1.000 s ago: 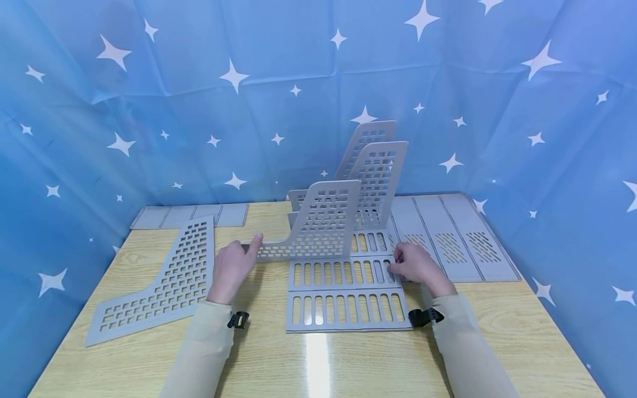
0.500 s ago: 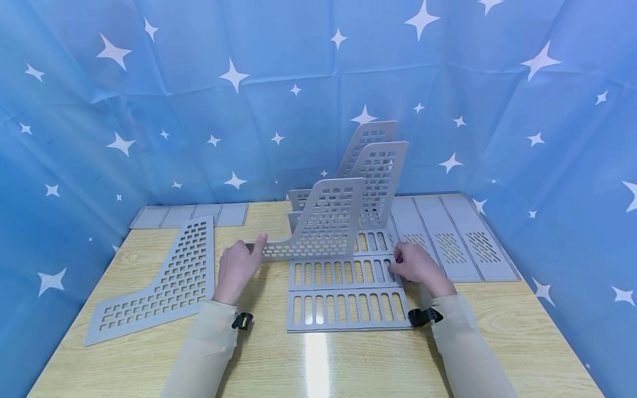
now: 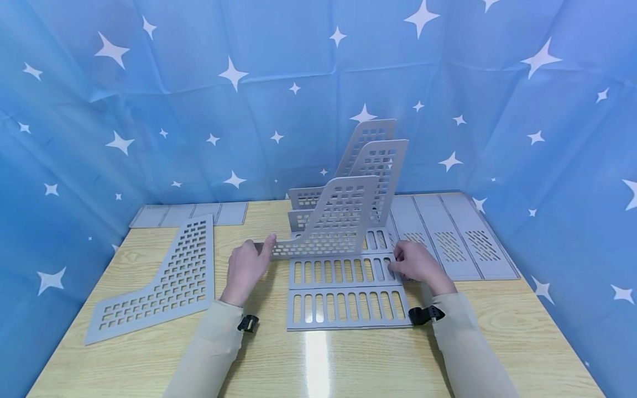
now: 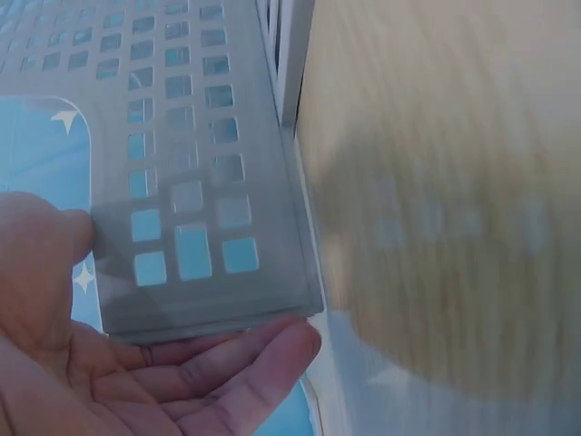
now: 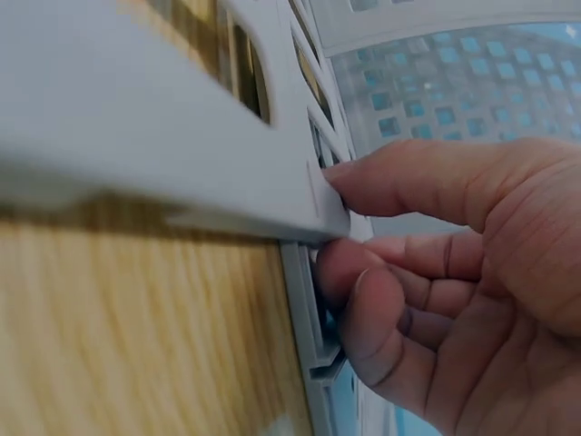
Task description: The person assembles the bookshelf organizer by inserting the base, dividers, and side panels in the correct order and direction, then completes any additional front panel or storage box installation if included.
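Observation:
My left hand (image 3: pixel 247 271) grips the narrow end of an upright grey perforated divider panel (image 3: pixel 367 215), thumb over its top edge. In the left wrist view, fingers lie under the end of that panel (image 4: pixel 200 304). The panel stands across a grey slotted base (image 3: pixel 348 289), near the seam between its rows. At the base's right edge my right hand (image 3: pixel 418 266) pinches the rim, thumb above and fingers below, as the right wrist view shows on the base (image 5: pixel 136 127). Behind stand a second divider (image 3: pixel 393 188) and a third divider (image 3: pixel 365 126), partly hidden.
Another perforated divider (image 3: pixel 211 254) lies flat on the wooden table (image 3: pixel 249 359) at left. Grey flat panels (image 3: pixel 453 213) lie at the back right, partly under the base. More grey strips (image 3: pixel 204 214) lie at the back left. A blue starred curtain (image 3: pixel 278 55) encloses the table.
My left hand has moved right, carrying the divider panel rightward along the base and slightly back. My right hand has stayed at the base's right edge.

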`<state>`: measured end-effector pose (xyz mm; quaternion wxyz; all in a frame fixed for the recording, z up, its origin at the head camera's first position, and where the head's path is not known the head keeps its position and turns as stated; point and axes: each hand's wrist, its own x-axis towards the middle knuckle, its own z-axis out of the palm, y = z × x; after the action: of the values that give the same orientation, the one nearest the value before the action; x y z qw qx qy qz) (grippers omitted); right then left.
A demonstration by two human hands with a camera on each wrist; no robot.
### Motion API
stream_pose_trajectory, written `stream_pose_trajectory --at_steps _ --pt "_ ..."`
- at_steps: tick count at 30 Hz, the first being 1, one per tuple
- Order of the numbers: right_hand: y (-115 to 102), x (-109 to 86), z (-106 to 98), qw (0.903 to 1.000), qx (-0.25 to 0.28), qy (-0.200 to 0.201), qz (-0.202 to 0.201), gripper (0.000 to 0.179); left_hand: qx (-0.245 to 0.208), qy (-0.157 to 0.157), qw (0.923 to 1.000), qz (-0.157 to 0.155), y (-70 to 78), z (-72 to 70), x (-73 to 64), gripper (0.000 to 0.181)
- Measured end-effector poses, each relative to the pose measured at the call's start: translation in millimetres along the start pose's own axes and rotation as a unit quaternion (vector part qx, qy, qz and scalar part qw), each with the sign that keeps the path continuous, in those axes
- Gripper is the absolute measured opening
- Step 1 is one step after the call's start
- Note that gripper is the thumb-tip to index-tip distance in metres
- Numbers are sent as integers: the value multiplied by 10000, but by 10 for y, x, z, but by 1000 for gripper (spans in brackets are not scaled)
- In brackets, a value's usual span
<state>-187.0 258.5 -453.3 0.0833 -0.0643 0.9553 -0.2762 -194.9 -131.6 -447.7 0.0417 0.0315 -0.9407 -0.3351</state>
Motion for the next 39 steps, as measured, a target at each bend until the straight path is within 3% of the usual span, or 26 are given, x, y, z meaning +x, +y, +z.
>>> stream_pose_trajectory --at_steps 6,14,24,31,39 --pt "46 -6 -1 9991 412 -14 -29 19 9 62 10000 33 50 45 -21 76" --pt "97 1 15 9986 526 33 1 20 14 79 9999 140 91 108 -41 90" --pt "125 10 19 9982 594 34 -11 21 -32 89 9997 242 186 227 -66 75" --pt "119 28 37 9977 550 184 -349 22 -222 -23 9991 358 349 330 -75 69" --pt "138 29 49 9970 644 226 -369 23 -332 -168 9986 380 490 391 -94 67"
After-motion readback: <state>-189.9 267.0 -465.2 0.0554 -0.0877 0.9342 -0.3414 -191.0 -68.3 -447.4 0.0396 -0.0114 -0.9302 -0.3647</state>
